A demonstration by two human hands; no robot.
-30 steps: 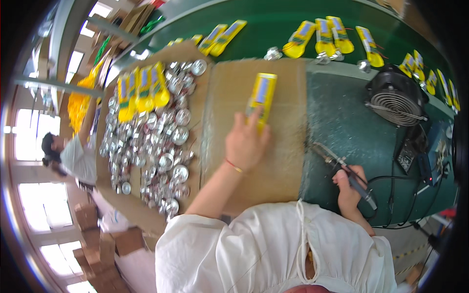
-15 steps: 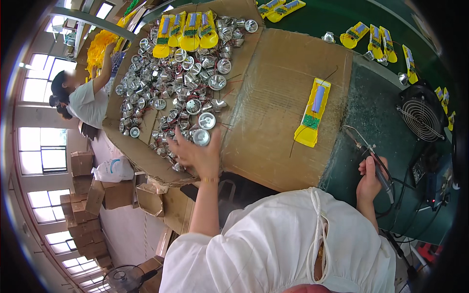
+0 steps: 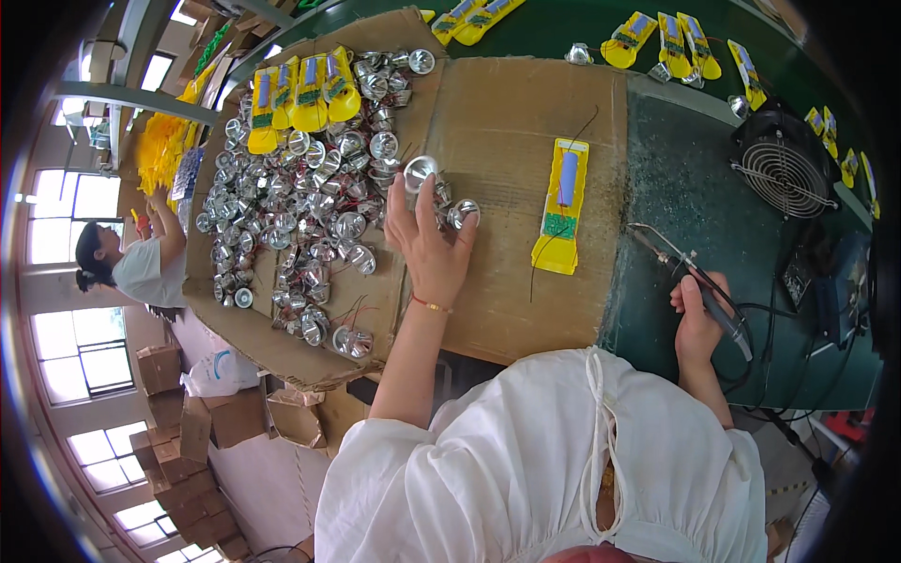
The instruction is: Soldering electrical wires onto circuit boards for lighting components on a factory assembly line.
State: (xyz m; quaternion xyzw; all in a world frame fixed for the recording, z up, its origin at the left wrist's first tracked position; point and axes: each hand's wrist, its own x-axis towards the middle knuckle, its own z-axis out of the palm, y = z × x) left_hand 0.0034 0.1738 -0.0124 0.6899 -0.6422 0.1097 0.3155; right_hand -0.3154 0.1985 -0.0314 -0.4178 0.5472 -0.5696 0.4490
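Observation:
My left hand [image 3: 434, 258] is over the left part of the cardboard, its fingers around two silver reflector cups. One reflector cup [image 3: 420, 174] sits at the fingertips; the other reflector cup [image 3: 463, 214] is by the thumb. Thin wires trail near them. At the right, my right hand [image 3: 699, 319] is closed round a soldering iron [image 3: 721, 308], its tip pointing up and left over the green bench. Between the hands, a yellow plastic housing [image 3: 560, 206] with a purple cylindrical cell, a green circuit board and loose wires lies on the cardboard.
A cardboard box [image 3: 272, 349] at left holds a heap of reflector cups [image 3: 310, 202], with several yellow housings [image 3: 310, 98] on top. A small fan [image 3: 784, 169] and a blue device [image 3: 845, 291] stand at right. More housings [image 3: 671, 42] line the back. Another person [image 3: 141, 263] works far left.
My left hand has moved right and away from me, out of the heap, carrying the two reflector cups. My right hand keeps hold of the soldering iron. The whole view has shifted slightly.

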